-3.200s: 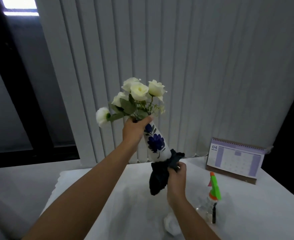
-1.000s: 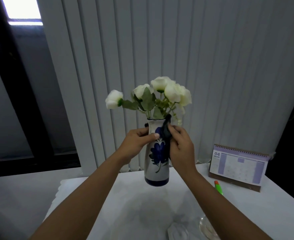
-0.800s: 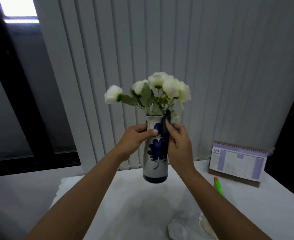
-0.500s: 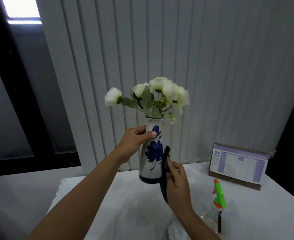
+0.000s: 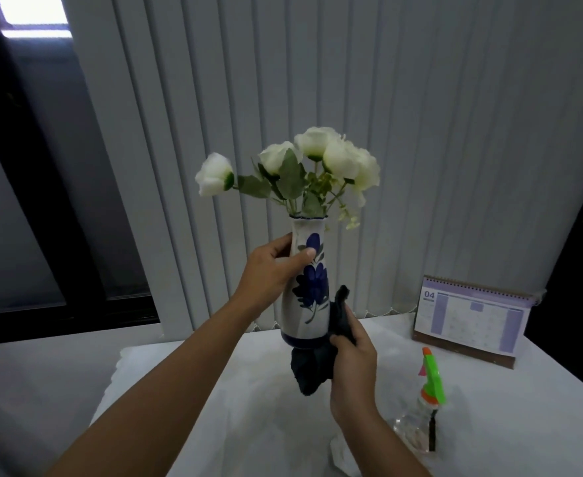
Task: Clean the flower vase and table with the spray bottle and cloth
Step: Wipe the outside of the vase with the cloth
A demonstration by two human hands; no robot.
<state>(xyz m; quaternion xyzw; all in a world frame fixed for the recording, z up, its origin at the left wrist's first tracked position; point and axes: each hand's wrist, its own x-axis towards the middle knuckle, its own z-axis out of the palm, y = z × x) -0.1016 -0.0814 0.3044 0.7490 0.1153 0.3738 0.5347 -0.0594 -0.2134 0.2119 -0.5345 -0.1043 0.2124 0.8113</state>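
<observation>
— Position and attitude of the flower vase (image 5: 305, 290) at time of inspection?

— It was held clear above the counter (image 5: 248, 401), long axis near vertical with a slight lean, mouth up, base down. White flowers (image 5: 317, 160) stood out of the mouth, one bloom reaching off to the left.

— The hands?

— The left hand (image 5: 272, 270) was closed around the neck and upper body of the vase, thumb across the blue floral pattern. The right hand (image 5: 353, 370) was clamped on the dark cloth (image 5: 312, 371), pressing it against the lower right side and blue-banded base; the loose end hung below the base.

— Remaining items?

— The spray bottle (image 5: 427, 401) stood upright on the counter to the right of the right hand, apart from it, green nozzle pointing up and to the left. A desk calendar (image 5: 472, 321) stood at the rear right of the counter, before the vertical blinds (image 5: 386, 132).
</observation>
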